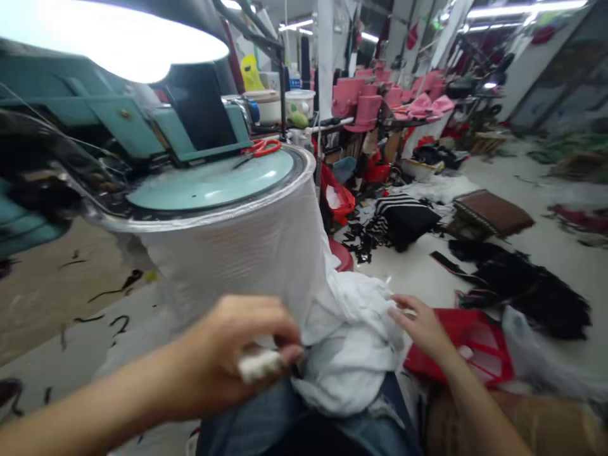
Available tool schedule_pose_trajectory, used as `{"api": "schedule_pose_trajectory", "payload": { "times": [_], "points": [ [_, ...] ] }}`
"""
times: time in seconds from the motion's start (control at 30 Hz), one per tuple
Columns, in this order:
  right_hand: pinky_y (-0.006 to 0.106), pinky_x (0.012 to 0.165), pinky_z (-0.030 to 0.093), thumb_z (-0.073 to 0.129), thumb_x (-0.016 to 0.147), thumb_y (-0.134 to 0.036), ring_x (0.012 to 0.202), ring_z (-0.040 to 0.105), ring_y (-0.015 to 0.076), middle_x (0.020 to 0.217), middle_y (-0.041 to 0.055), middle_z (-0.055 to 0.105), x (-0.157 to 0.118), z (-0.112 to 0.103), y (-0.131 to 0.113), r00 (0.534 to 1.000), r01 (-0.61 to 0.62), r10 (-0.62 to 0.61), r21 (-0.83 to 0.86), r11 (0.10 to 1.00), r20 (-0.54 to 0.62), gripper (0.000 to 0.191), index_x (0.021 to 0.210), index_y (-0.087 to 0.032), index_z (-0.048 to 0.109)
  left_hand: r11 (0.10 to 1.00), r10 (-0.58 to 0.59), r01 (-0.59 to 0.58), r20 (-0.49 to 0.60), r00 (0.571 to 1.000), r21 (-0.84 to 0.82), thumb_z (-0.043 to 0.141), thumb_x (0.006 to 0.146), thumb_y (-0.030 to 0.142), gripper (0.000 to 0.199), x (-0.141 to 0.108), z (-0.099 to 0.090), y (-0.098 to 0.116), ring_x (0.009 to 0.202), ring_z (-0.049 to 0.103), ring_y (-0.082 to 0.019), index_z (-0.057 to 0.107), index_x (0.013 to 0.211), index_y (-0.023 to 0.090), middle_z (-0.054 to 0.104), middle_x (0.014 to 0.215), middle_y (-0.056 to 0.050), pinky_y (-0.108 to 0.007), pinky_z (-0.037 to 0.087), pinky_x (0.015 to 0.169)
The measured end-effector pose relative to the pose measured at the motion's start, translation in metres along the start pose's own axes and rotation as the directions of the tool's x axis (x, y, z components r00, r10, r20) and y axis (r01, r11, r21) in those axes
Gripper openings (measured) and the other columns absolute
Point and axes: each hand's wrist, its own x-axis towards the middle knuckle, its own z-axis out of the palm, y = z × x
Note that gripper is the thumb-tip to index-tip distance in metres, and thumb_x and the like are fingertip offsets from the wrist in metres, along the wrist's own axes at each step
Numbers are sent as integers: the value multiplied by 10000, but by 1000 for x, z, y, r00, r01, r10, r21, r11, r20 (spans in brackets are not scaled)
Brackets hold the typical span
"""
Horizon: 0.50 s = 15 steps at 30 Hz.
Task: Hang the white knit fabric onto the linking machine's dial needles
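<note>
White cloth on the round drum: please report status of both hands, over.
Left hand pinching white wad. Right hand open, beside white cloth. Cloth over round drum, bunched on jeans. Red crate beyond right hand.

I can read no words or numbers in this picture. Far ahead of the right hand (pixel 420 328) stands a plastic bottle (pixel 294 71) with a small blue label (pixel 295 82), but this label is too small and too blurred, so I cannot read anything on it.
</note>
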Motion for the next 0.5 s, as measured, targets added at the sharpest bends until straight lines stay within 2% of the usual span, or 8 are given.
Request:
{"api": "schedule_pose_trajectory", "payload": {
  "times": [0.07, 0.13, 0.2, 0.27, 0.33, 0.4, 0.47, 0.5],
  "points": [
    [318, 728, 589, 691, 758, -344, 922, 715, 229, 1081, 111, 740, -24, 8, -5, 1000, 12, -12, -13, 1000, 8, 318, 1024, -175, 728, 994, -104, 106, 187, 977, 2, 685, 745, 308, 178, -3, 95, -25, 775, 681, -229, 687, 904, 227, 722, 860, -62, -306, 500, 693],
    [327, 770, 570, 698, 706, -285, 907, 707, 238, 1014, 94, 756, -29, 7, -14, 999, 26, -27, -51, 998, -22, 235, 917, -189, 739, 972, -226, 204, 232, 946, 113, 802, 566, 333, 598, 6, 171, -40, 960, 676, -359, 643, 1129, 208, 638, 1234, -190, -411, 532, 769],
    [329, 734, 548, 635, 741, -274, 797, 695, 234, 846, 69, 755, -17, -14, -22, 995, 12, -22, -105, 994, -98, 149, 828, -195, 727, 962, -266, 242, 245, 932, 124, 747, 610, 273, 534, 9, 202, -41, 992, 668, -369, 633, 1128, 211, 630, 1236, -190, -421, 530, 792],
    [326, 674, 518, 539, 818, -314, 723, 664, 230, 778, 73, 731, 4, -54, -27, 972, -41, 3, -159, 986, -234, 230, 882, -177, 712, 974, -188, 214, 281, 941, -67, 658, 709, 291, 241, -8, 184, -35, 880, 675, -293, 653, 938, 217, 698, 917, -86, -353, 523, 772],
    [320, 653, 492, 495, 846, -377, 730, 642, 234, 822, 104, 720, 28, -98, -28, 927, -106, 27, -194, 975, -374, 336, 986, -139, 687, 938, -156, 222, 248, 956, -265, 630, 750, 427, 274, -45, 132, -34, 871, 645, -253, 652, 908, 205, 678, 887, -46, -302, 511, 776],
    [304, 625, 476, 479, 850, -433, 710, 628, 225, 842, 122, 713, 49, -127, -24, 905, -154, 54, -206, 966, -423, 417, 1035, -110, 668, 879, -284, 343, 213, 935, -330, 524, 823, 497, 361, -92, 70, -48, 830, 623, -199, 666, 933, 184, 675, 893, -19, -235, 488, 742],
    [297, 583, 466, 476, 837, -449, 652, 616, 217, 783, 121, 703, 61, -133, -18, 917, -190, 93, -219, 957, -387, 446, 1018, -90, 671, 822, -500, 521, 147, 853, -229, 553, 777, 508, 412, -139, 18, -74, 775, 627, -174, 686, 959, 162, 690, 844, 14, -193, 476, 699],
    [299, 565, 462, 495, 818, -448, 618, 608, 216, 726, 111, 694, 62, -126, -16, 934, -198, 112, -230, 953, -340, 435, 978, -90, 681, 788, -602, 600, 35, 798, -134, 557, 774, 507, 443, -162, 0, -88, 855, 649, -190, 701, 999, 153, 716, 909, 12, -202, 485, 765]
  ]
}}
